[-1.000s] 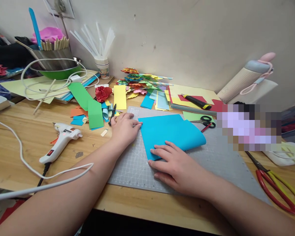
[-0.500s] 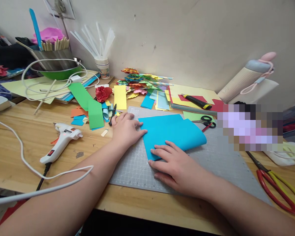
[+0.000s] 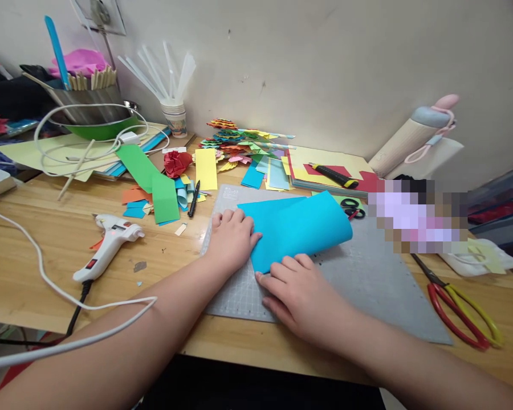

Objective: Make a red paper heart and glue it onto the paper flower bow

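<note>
A folded blue paper sheet [image 3: 301, 225] lies on a grey cutting mat [image 3: 367, 285], its right side curling up in a loop. My left hand [image 3: 233, 239] rests at the sheet's left edge, fingers curled, thumb pressing on the fold. My right hand [image 3: 301, 293] is at the sheet's near corner, its bent fingertips on the paper and its thumb at the corner's edge. Both hands hold the sheet down on the mat.
A white glue gun [image 3: 106, 245] with its cable lies at the left. A black pen [image 3: 194, 199], green strips [image 3: 165, 196] and paper scraps lie beyond the mat. Black scissors [image 3: 353, 208] and red-yellow scissors [image 3: 461, 307] are on the right. A utility knife [image 3: 333, 176] rests on stacked paper.
My left hand slid nearer along the sheet's left edge. My right hand drew back to the near corner and its fingers bent. The loop of paper rose a little.
</note>
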`<state>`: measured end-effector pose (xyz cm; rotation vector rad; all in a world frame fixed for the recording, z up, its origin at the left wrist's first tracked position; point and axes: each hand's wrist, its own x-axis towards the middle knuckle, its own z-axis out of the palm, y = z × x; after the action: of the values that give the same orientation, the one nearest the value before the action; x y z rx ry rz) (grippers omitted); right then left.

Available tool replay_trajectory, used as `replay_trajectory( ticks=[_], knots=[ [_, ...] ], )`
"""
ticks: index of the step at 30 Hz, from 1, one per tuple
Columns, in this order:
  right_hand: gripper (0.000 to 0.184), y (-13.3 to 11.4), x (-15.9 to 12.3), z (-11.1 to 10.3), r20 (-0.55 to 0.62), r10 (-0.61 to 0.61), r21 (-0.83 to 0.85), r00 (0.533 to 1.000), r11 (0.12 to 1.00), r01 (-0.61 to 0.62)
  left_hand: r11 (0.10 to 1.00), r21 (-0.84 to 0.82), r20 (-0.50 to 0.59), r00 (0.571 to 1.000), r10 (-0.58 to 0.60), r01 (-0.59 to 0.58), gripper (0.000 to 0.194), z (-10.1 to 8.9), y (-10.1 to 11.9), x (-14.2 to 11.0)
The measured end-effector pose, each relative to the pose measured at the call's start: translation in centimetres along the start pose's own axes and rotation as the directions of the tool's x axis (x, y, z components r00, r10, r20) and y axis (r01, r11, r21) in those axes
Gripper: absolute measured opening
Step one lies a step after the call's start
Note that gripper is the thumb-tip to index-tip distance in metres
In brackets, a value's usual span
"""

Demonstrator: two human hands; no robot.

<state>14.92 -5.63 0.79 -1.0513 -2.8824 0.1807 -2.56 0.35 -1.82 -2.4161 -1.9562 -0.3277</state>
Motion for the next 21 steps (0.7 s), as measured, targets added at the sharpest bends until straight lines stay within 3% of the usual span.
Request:
replay_trajectory(
  ticks=[5, 9, 12, 16, 21],
  knots=[
    [0.038, -1.3, -1.0, 0.3, 0.040, 0.118, 0.112, 0.992, 0.986, -0.121, 1.000, 0.009, -0.006, 1.000, 0.004, -0.004, 0.025, 0.0, 0.0, -0.1],
    [0.036, -1.1, -1.0, 0.3, -0.081, 0.173, 0.098, 0.982, 0.981, -0.165, 1.000, -0.001, -0.011, 1.000, 0.000, 0.000, 0.025, 0.0, 0.0, -0.2],
    [0.033, 0.0, 0.0, -0.3, -0.173, 0.116, 0.033, 0.978, 0.993, -0.112, 1.000, -0.010, -0.008, 1.000, -0.007, 0.006, 0.025, 0.0, 0.0, -0.2],
    [0.036, 2.0, 1.8, -0.9, -0.069, -0.042, -0.027, 0.997, 0.999, 0.040, 0.999, -0.031, 0.003, 1.000, -0.013, 0.013, 0.020, -0.1, -0.2, -0.2],
    [0.040, 3.2, 2.5, -0.3, -0.024, -0.072, 0.015, 0.997, 0.997, 0.073, 0.996, -0.088, 0.029, 0.999, -0.014, 0.017, 0.015, -0.2, -0.5, 0.1]
  ],
)
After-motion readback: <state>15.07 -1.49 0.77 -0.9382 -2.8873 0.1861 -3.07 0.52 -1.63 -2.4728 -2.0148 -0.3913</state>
